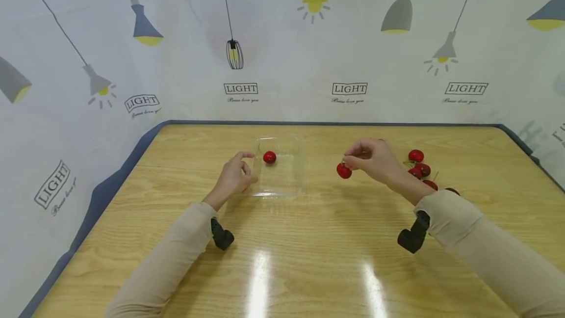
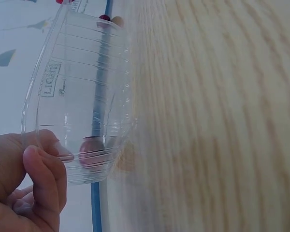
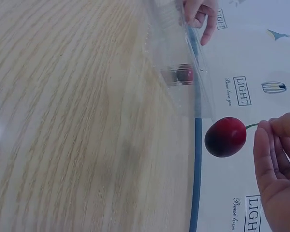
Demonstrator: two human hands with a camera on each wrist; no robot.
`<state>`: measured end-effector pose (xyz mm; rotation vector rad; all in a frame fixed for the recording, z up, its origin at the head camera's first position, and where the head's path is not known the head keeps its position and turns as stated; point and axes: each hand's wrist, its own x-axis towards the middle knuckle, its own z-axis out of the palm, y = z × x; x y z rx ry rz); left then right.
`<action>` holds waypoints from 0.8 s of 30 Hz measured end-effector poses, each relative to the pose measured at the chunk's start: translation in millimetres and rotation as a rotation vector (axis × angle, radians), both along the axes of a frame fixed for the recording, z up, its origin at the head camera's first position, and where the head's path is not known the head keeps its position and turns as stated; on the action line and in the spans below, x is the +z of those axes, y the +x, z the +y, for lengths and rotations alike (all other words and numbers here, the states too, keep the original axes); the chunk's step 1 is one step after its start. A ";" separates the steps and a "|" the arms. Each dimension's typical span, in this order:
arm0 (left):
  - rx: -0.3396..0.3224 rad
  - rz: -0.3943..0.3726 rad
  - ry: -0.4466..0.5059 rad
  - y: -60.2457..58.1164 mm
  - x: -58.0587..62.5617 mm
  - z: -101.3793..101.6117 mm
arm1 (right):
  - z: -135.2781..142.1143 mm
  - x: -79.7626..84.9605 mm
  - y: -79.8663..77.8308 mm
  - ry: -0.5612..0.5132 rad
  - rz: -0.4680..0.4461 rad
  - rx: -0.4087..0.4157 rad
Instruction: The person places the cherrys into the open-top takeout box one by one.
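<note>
A clear plastic container (image 1: 282, 194) stands on the table with one red cherry (image 1: 269, 157) in its far left part. At its left side, my left hand (image 1: 234, 174) holds the rim between thumb and bent fingers; in the left wrist view, fingertips (image 2: 35, 157) lie against the clear edge. My right hand (image 1: 371, 160) is above the table, to the right of the container. It pinches the stem of another cherry (image 3: 225, 137), which hangs from the fingertips apart from the container.
Several more cherries (image 1: 423, 169) with stems lie in a loose group on the table (image 1: 318, 239), right of my right hand and partly behind its forearm. A white cloth wall (image 1: 287, 63) printed with lamps rises behind the table's far edge.
</note>
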<state>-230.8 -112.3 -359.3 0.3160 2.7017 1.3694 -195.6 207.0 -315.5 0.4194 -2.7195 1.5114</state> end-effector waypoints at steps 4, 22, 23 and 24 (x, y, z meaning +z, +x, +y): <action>-0.002 0.005 -0.013 0.4 0.8 0.7 | -7.7 0.2 -4.5 0.018 0.012 0.024; -0.002 0.001 -0.033 -2.5 -0.4 0.1 | -41.0 25.2 -27.8 -0.036 0.033 0.057; -0.002 0.002 -0.037 -2.7 -0.6 0.6 | -43.0 26.7 -30.0 -0.022 0.045 0.057; 0.000 0.003 -0.042 -2.8 -0.8 1.0 | -45.0 28.0 -31.9 -0.002 0.057 0.056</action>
